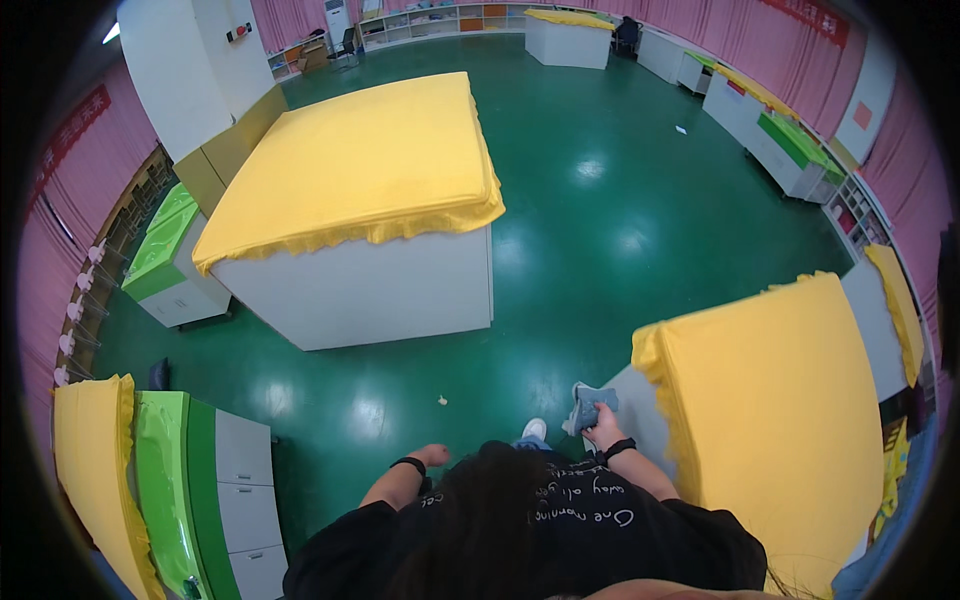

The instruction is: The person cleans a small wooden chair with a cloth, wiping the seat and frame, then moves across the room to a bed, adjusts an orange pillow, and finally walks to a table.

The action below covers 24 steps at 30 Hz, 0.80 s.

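Observation:
A grey-blue cloth (590, 399) hangs bunched in my right hand (603, 428), whose fingers are closed around it. It is held out beside the white side of the yellow-covered table (770, 410) on my right. My left hand (433, 455) hangs low over the green floor, left of my body, loosely curled with nothing seen in it. Both wrists wear dark bands. Below the cloth and to its left, one white shoe (535, 430) shows.
A large table with a yellow ruffled cover (350, 160) stands ahead to the left. Green-topped drawer cabinets (245, 460) are at the near left. A small pale scrap (442, 400) lies on the green floor (570, 290), and a white scrap (680, 130) lies farther off.

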### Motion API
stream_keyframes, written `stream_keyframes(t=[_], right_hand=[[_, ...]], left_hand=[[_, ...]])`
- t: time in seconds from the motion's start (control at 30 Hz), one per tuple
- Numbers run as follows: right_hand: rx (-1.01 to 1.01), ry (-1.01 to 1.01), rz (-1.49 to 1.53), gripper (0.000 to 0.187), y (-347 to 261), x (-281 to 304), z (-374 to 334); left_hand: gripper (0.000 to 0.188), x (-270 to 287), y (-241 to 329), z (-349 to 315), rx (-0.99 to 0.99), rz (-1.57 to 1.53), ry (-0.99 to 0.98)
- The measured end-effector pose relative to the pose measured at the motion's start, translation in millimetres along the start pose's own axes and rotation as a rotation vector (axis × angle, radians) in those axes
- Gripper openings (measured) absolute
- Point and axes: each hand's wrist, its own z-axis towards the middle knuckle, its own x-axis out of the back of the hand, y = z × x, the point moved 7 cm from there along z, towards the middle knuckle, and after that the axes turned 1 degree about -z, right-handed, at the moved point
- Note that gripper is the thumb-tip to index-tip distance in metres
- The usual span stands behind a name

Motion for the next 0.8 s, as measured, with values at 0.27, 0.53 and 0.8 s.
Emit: stream_keyframes(t=[0.27,0.53,0.8], right_hand=[[0.164,-0.174,-0.218,0.042,-167.4,-182.2,57.8],[0.063,-0.164,-0.080,0.047,-264.2,-255.8,152.5],[0.211,0.055,0.212,0.054,-459.0,-255.8,210.9]], left_hand=[[0.033,165.6,58.6,125.7,0.062,-0.138,0.319],[0.031,287.6,149.3,271.0,-0.058,0.028,0.012],[0.030,466.4,256.7,426.7,-0.212,0.088,0.106]])
